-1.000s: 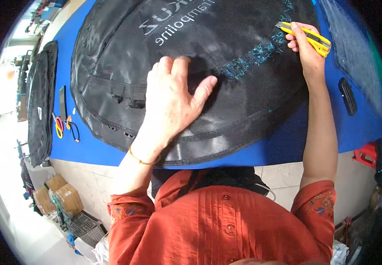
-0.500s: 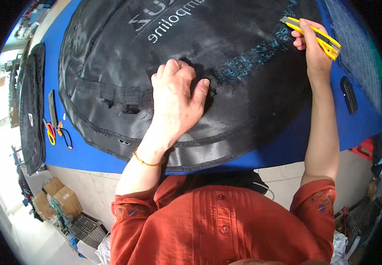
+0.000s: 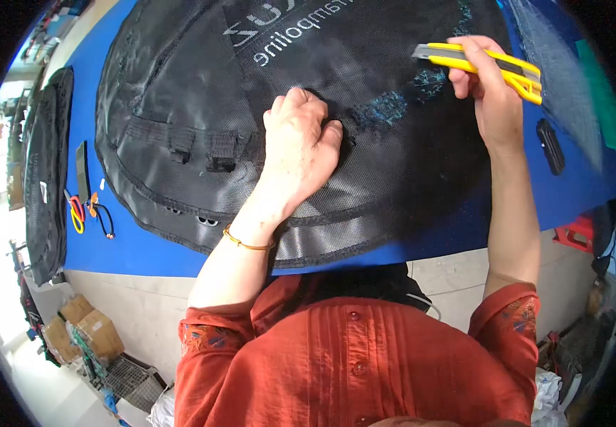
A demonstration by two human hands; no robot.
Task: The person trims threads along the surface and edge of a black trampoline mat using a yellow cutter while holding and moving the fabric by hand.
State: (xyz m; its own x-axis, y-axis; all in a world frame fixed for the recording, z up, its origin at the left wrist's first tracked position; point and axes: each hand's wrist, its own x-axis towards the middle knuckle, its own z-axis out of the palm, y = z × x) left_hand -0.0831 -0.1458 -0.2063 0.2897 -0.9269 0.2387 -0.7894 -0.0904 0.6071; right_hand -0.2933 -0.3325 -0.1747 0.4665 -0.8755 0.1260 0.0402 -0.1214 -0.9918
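Note:
A large round piece of black mesh fabric (image 3: 365, 178), with white lettering that reads "trampoline", lies on a blue table. My left hand (image 3: 301, 146) presses on it with curled fingers, pinching a fold of the fabric. The fingertips are partly hidden. In my right hand (image 3: 493, 99) is a yellow utility knife (image 3: 518, 78), its blade out and pointing left above the fabric. Below the blade, frayed blue threads (image 3: 383, 108) run in a band across the mesh. Black webbing loops (image 3: 221, 151) are attached left of my left hand.
Scissors with red and yellow handles (image 3: 76, 213) lie at the left of the blue table (image 3: 148, 252), beside a dark flat strip (image 3: 82, 171). A folded black bundle (image 3: 44, 171) rests at the left edge. A black object (image 3: 550, 147) lies to the right. Cardboard boxes (image 3: 84, 329) stand on the floor.
My right hand has moved left and slightly down with the knife, whose blade now points more level. My left hand and the fabric have shifted slightly to the right in view.

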